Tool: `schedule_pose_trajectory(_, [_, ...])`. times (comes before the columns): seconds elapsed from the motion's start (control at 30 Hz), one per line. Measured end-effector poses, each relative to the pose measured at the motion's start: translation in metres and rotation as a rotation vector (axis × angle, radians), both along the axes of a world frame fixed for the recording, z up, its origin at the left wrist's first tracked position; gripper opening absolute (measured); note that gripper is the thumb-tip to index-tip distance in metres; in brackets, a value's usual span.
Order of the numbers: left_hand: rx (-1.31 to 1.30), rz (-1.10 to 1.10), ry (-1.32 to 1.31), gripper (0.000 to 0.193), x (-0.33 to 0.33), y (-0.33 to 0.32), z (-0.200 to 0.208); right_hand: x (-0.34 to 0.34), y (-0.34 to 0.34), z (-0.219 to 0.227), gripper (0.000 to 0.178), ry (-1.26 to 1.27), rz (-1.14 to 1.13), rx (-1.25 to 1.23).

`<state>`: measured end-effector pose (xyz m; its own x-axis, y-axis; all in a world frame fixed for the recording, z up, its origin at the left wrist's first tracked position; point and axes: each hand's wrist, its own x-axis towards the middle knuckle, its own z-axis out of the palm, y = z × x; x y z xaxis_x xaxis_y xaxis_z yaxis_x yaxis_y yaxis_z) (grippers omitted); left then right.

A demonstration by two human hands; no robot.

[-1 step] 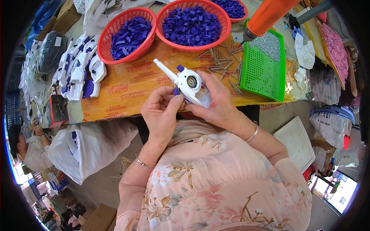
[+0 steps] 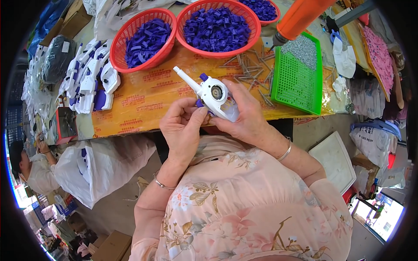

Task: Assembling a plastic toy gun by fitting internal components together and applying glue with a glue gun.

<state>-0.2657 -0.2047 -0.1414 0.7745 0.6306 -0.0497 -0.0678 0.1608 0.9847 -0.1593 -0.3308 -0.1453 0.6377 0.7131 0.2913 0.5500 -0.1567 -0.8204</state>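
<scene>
Between my hands, just over the table's near edge, is a white plastic toy body (image 2: 211, 96) with a long thin white nozzle-like tube, purple parts and a round dark metal-looking piece set in its face. My right hand (image 2: 244, 111) grips its wide end from the right, thumb below and fingers along the upper side. On the other side, my left hand (image 2: 183, 119) pinches a purple part low on the body. The left fingertips are partly hidden behind the thumb and the toy.
Red baskets (image 2: 175, 21) of purple plastic parts stand at the back. White-and-purple shells (image 2: 89, 82) lie left. A green tray (image 2: 296, 82) holds small silvery pieces, with loose screws (image 2: 252, 71) beside it. An orange power driver (image 2: 300, 19) hangs overhead. Another person (image 2: 37, 167) is far left.
The orange driver has shifted very slightly to the left. My hands and the toy body look the same.
</scene>
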Motion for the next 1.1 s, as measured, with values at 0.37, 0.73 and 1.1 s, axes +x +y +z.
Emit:
schedule_pose_trajectory(0.37, [0.099, 0.038, 0.037, 0.021, 0.004, -0.002, -0.004, -0.001, -0.001, -0.001, 0.074, -0.001, -0.01, -0.009])
schedule_pose_trajectory(0.73, [0.26, 0.066, 0.091, 0.038, 0.006, -0.007, -0.001, 0.0, -0.001, -0.001, 0.073, -0.029, 0.005, 0.03])
schedule_pose_trajectory(1.1, [0.274, 0.074, 0.059, 0.044, 0.002, -0.012, 0.014, -0.002, -0.004, -0.003, 0.076, 0.021, 0.04, 0.115])
